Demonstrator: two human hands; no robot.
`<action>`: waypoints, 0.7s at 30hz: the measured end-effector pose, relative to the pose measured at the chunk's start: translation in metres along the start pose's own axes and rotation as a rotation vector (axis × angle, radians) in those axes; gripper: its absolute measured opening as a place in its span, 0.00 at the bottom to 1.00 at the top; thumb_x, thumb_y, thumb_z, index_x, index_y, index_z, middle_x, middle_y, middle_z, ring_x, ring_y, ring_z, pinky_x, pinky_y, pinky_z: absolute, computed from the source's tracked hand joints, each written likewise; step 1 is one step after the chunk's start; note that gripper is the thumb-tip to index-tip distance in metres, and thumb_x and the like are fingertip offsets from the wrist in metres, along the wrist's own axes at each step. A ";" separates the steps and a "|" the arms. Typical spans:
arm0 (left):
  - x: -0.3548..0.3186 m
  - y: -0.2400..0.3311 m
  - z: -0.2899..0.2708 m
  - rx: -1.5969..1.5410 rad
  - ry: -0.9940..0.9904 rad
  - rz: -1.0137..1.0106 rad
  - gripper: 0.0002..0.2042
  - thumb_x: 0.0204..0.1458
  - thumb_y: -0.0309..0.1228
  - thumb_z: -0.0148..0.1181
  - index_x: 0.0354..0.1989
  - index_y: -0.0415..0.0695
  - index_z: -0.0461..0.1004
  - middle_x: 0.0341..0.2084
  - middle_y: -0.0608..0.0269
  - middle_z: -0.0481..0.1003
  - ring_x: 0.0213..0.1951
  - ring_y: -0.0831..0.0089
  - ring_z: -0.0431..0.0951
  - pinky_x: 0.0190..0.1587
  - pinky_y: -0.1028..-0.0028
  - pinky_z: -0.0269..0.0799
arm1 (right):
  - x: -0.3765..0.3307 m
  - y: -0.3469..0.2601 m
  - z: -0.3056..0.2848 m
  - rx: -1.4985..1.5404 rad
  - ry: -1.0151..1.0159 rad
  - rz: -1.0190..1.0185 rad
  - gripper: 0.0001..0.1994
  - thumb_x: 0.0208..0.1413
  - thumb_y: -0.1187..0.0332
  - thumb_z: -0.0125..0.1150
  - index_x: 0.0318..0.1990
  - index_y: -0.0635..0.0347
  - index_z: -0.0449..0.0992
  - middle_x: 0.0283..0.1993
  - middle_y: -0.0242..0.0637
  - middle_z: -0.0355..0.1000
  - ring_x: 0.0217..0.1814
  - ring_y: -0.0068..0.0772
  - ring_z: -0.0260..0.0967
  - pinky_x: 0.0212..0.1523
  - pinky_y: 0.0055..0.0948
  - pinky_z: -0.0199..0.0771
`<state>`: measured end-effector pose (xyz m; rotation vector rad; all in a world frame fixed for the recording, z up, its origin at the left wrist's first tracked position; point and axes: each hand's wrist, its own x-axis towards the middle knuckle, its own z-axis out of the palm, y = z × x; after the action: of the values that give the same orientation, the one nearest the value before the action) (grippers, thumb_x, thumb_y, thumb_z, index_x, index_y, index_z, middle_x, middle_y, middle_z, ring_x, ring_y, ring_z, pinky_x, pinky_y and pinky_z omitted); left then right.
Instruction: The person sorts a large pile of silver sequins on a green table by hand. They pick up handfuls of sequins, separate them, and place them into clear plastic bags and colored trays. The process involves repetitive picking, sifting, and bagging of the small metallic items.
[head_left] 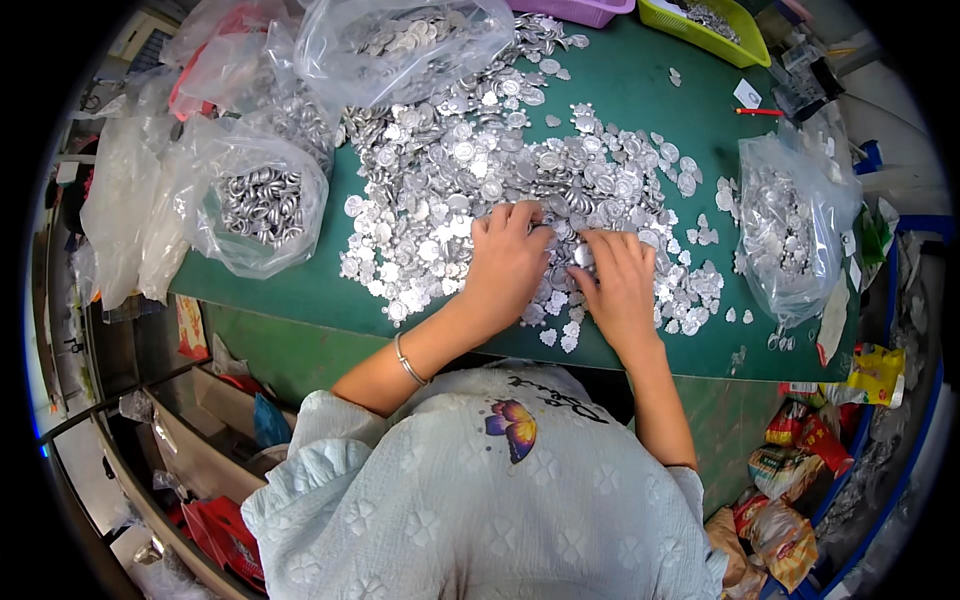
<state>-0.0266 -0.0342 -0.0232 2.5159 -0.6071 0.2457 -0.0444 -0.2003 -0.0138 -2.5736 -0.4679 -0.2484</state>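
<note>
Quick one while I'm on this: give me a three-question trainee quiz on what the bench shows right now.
1. True or false: both hands rest on the heap of silver metal pieces.
2. Which wrist wears the thin bracelet?
A. left
B. right
C. neither
3. Fill in: the tabletop is covered in ____ material.

Key
1. True: the left hand and the right hand lie palm down on the pieces, side by side.
2. A.
3. Green.
</note>
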 end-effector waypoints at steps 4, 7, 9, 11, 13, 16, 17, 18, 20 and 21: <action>-0.006 0.001 -0.002 -0.042 0.025 -0.029 0.16 0.38 0.23 0.62 0.39 0.46 0.72 0.40 0.62 0.66 0.43 0.63 0.65 0.42 0.65 0.56 | -0.006 0.012 -0.002 0.167 0.067 0.014 0.17 0.43 0.75 0.63 0.44 0.64 0.71 0.42 0.38 0.68 0.42 0.38 0.64 0.44 0.31 0.62; -0.010 0.008 0.001 -0.155 -0.005 0.001 0.15 0.39 0.23 0.61 0.39 0.46 0.72 0.39 0.63 0.66 0.41 0.65 0.66 0.42 0.65 0.56 | -0.016 0.022 -0.006 0.442 0.182 0.256 0.15 0.49 0.80 0.56 0.46 0.66 0.69 0.38 0.37 0.69 0.36 0.28 0.67 0.39 0.25 0.67; -0.010 0.013 0.008 -0.195 -0.023 0.057 0.16 0.40 0.23 0.61 0.41 0.47 0.71 0.39 0.64 0.67 0.39 0.68 0.68 0.42 0.66 0.56 | -0.021 0.030 -0.012 1.137 0.385 0.507 0.14 0.54 0.78 0.53 0.49 0.67 0.68 0.37 0.33 0.70 0.35 0.18 0.64 0.37 0.20 0.66; -0.007 0.020 0.012 -0.185 -0.055 0.051 0.16 0.40 0.24 0.61 0.41 0.47 0.71 0.39 0.64 0.67 0.40 0.68 0.68 0.43 0.65 0.56 | -0.026 0.040 -0.019 1.192 0.403 0.545 0.13 0.55 0.77 0.52 0.48 0.67 0.68 0.35 0.32 0.70 0.34 0.17 0.64 0.37 0.19 0.65; -0.003 0.026 0.017 -0.155 -0.049 0.072 0.17 0.40 0.25 0.62 0.42 0.47 0.71 0.39 0.64 0.67 0.42 0.68 0.67 0.43 0.65 0.56 | -0.032 0.044 -0.018 1.026 0.405 0.572 0.11 0.55 0.77 0.53 0.47 0.67 0.70 0.34 0.31 0.70 0.34 0.17 0.63 0.37 0.19 0.65; 0.003 0.029 0.021 -0.119 -0.054 0.105 0.18 0.40 0.27 0.62 0.43 0.46 0.71 0.41 0.63 0.67 0.43 0.68 0.67 0.44 0.64 0.56 | -0.040 0.037 -0.022 0.721 0.291 0.463 0.10 0.51 0.77 0.56 0.42 0.65 0.72 0.32 0.31 0.71 0.33 0.19 0.64 0.36 0.21 0.64; 0.005 0.030 0.021 -0.117 -0.062 0.145 0.17 0.40 0.27 0.62 0.42 0.46 0.71 0.41 0.64 0.67 0.44 0.68 0.66 0.44 0.64 0.56 | -0.042 0.035 -0.032 0.498 0.162 0.388 0.11 0.44 0.76 0.63 0.37 0.63 0.72 0.34 0.34 0.71 0.35 0.28 0.65 0.36 0.25 0.64; 0.007 0.031 0.020 -0.115 -0.070 0.185 0.17 0.40 0.27 0.62 0.42 0.46 0.71 0.41 0.64 0.68 0.44 0.68 0.66 0.44 0.64 0.56 | -0.046 0.030 -0.036 0.410 0.141 0.305 0.12 0.41 0.75 0.64 0.37 0.62 0.72 0.35 0.35 0.70 0.36 0.31 0.65 0.37 0.27 0.63; 0.010 0.030 0.023 -0.099 -0.099 0.238 0.15 0.40 0.27 0.62 0.40 0.46 0.72 0.40 0.65 0.69 0.44 0.68 0.66 0.44 0.64 0.56 | -0.051 0.020 -0.037 0.232 0.097 0.140 0.16 0.36 0.74 0.67 0.37 0.61 0.72 0.37 0.37 0.70 0.39 0.38 0.64 0.38 0.30 0.63; 0.009 0.026 0.026 -0.087 -0.125 0.254 0.14 0.40 0.27 0.61 0.38 0.47 0.72 0.39 0.66 0.69 0.44 0.68 0.67 0.44 0.64 0.56 | -0.054 0.017 -0.035 0.159 0.016 0.106 0.18 0.34 0.72 0.69 0.37 0.60 0.71 0.39 0.39 0.68 0.42 0.42 0.62 0.40 0.33 0.61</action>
<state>-0.0297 -0.0714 -0.0308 2.3808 -0.9692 0.1501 -0.0915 -0.2470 -0.0052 -2.4299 -0.3306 -0.1864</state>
